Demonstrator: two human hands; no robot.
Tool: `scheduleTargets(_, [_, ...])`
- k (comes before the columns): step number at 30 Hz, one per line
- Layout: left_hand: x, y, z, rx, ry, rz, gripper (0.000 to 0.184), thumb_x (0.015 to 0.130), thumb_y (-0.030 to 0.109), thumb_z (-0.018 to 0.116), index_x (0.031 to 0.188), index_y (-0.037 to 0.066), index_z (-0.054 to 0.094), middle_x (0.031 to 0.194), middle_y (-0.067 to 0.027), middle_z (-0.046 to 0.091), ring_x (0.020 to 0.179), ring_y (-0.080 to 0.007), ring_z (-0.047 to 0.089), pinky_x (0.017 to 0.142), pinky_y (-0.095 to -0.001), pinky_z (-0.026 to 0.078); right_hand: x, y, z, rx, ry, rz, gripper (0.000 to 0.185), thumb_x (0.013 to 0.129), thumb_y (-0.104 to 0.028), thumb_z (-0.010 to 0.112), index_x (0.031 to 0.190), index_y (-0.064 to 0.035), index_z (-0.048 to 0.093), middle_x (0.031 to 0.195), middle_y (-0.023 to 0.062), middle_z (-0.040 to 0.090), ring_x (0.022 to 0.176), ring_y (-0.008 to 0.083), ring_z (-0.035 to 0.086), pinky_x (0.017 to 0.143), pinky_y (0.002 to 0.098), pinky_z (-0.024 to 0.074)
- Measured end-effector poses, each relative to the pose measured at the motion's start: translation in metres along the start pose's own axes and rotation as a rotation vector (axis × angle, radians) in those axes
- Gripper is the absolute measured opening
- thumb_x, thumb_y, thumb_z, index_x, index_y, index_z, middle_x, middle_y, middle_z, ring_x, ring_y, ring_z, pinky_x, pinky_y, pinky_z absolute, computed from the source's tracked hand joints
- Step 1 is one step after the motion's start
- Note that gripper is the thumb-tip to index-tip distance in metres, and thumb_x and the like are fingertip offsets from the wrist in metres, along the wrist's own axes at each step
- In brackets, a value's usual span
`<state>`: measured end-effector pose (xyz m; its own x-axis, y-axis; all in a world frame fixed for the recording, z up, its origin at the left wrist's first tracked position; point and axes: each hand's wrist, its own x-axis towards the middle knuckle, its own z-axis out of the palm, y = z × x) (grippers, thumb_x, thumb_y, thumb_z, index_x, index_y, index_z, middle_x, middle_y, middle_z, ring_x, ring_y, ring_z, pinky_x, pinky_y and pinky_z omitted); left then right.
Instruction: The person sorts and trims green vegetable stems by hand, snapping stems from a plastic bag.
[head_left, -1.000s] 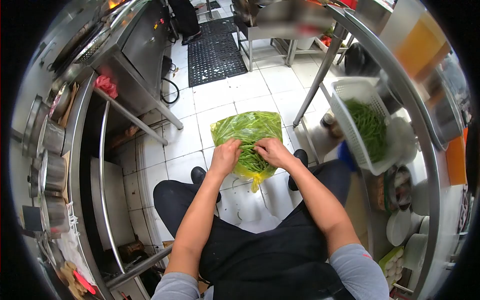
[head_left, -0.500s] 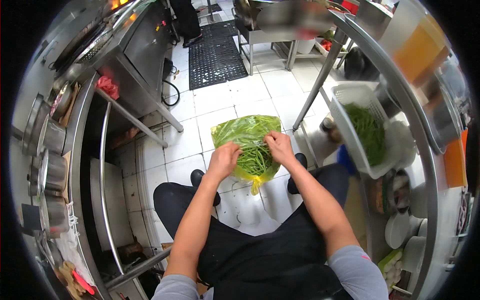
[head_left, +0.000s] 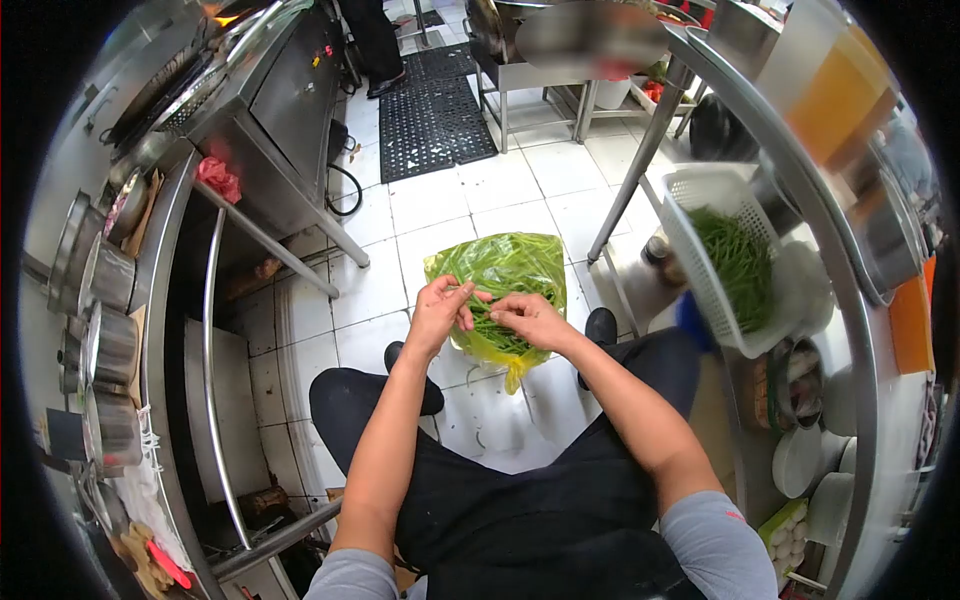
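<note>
A yellow plastic bag [head_left: 510,252] lies opened out on the floor between my feet, with a knotted tail at its near end. Inside its opening is a heap of thin green stalks that look like green beans [head_left: 487,333]. My left hand [head_left: 445,310] is over the left side of the heap, its thumb and forefinger pinched on a green bean. Close beside it, my right hand [head_left: 530,320] has its fingertips closed together at the same stalk; the fingers partly hide it.
At the right, a white perforated basket [head_left: 684,268] holds more green stalks, next to a metal rack [head_left: 640,190]. Pots [head_left: 112,345] line the left shelf. Ahead lies a black rubber mat [head_left: 430,125]; another person's legs [head_left: 375,45] stand beyond it.
My hands have drawn closer together over the heap. The right one moved left and slightly nearer me, off the bag's right edge; the left one now has its fingers raised and pinched.
</note>
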<state>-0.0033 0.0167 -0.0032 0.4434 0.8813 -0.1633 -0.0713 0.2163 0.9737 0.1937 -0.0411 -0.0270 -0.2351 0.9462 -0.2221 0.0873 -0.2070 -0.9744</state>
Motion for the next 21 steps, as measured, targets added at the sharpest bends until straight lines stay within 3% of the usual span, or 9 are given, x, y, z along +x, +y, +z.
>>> scheduleTargets(2, [-0.001, 0.000, 0.002, 0.007, 0.007, -0.005, 0.016, 0.097, 0.017, 0.057, 0.093, 0.004, 0.049, 0.090, -0.0152, 0.072, 0.047, -0.0093, 0.056, 0.043, -0.0209, 0.045, 0.003, 0.010, 0.002, -0.015, -0.015, -0.011, 0.021, 0.091, -0.021, 0.062, 0.098, -0.0031, 0.071, 0.073, -0.0016, 0.057, 0.061, 0.0049, 0.046, 0.053, 0.0243, 0.0387])
scheduleTargets(4, [-0.002, -0.001, 0.002, 0.050, 0.005, -0.022, 0.015, 0.096, 0.015, 0.058, 0.093, 0.004, 0.049, 0.089, -0.0147, 0.072, 0.047, -0.0097, 0.056, 0.044, -0.0210, 0.045, 0.006, 0.016, 0.007, -0.085, 0.071, -0.238, 0.020, 0.090, -0.018, 0.061, 0.093, 0.0000, 0.070, 0.074, 0.0003, 0.057, 0.062, 0.0049, 0.045, 0.053, 0.0256, 0.0368])
scheduleTargets(8, [-0.002, -0.002, 0.006, 0.018, 0.021, -0.006, 0.015, 0.095, 0.013, 0.060, 0.093, 0.003, 0.049, 0.087, -0.0143, 0.072, 0.047, -0.0098, 0.056, 0.043, -0.0213, 0.045, 0.002, 0.009, 0.007, -0.149, 0.097, -0.194, 0.019, 0.088, -0.016, 0.061, 0.091, 0.0017, 0.068, 0.075, 0.0049, 0.058, 0.064, 0.0097, 0.049, 0.056, 0.0283, 0.0400])
scheduleTargets(13, [0.001, -0.008, 0.006, 0.127, 0.082, 0.020, 0.018, 0.091, 0.014, 0.067, 0.082, 0.005, 0.055, 0.065, -0.0049, 0.064, 0.047, -0.0072, 0.054, 0.042, -0.0206, 0.040, 0.003, 0.010, 0.007, -0.338, 0.136, -0.420, 0.020, 0.084, -0.017, 0.059, 0.087, 0.0010, 0.068, 0.079, 0.0143, 0.062, 0.073, 0.0263, 0.059, 0.066, 0.0376, 0.0467])
scheduleTargets(17, [-0.001, -0.009, 0.008, 0.123, 0.073, 0.019, 0.019, 0.090, 0.015, 0.069, 0.080, 0.005, 0.056, 0.057, -0.0009, 0.056, 0.047, -0.0064, 0.052, 0.041, -0.0206, 0.038, 0.003, 0.009, 0.008, -0.407, 0.165, -0.395, 0.022, 0.084, -0.019, 0.058, 0.086, 0.0011, 0.067, 0.078, 0.0142, 0.062, 0.073, 0.0279, 0.060, 0.067, 0.0391, 0.0475])
scheduleTargets(20, [-0.002, -0.014, 0.011, 0.136, 0.078, 0.038, 0.017, 0.091, 0.013, 0.068, 0.082, 0.003, 0.057, 0.062, -0.0033, 0.059, 0.049, -0.0077, 0.054, 0.043, -0.0210, 0.040, 0.010, 0.017, 0.004, -0.532, 0.332, -0.407, 0.023, 0.083, -0.020, 0.058, 0.087, 0.0001, 0.068, 0.074, 0.0142, 0.060, 0.070, 0.0300, 0.059, 0.066, 0.0395, 0.0471])
scheduleTargets(21, [-0.003, -0.013, 0.017, 0.084, 0.112, 0.080, 0.016, 0.091, 0.013, 0.067, 0.083, 0.002, 0.057, 0.065, -0.0044, 0.060, 0.052, -0.0091, 0.057, 0.044, -0.0219, 0.043, 0.012, 0.018, 0.002, -0.461, 0.406, -0.422, 0.022, 0.085, -0.019, 0.056, 0.085, 0.0000, 0.068, 0.071, 0.0118, 0.060, 0.067, 0.0265, 0.058, 0.063, 0.0373, 0.0467])
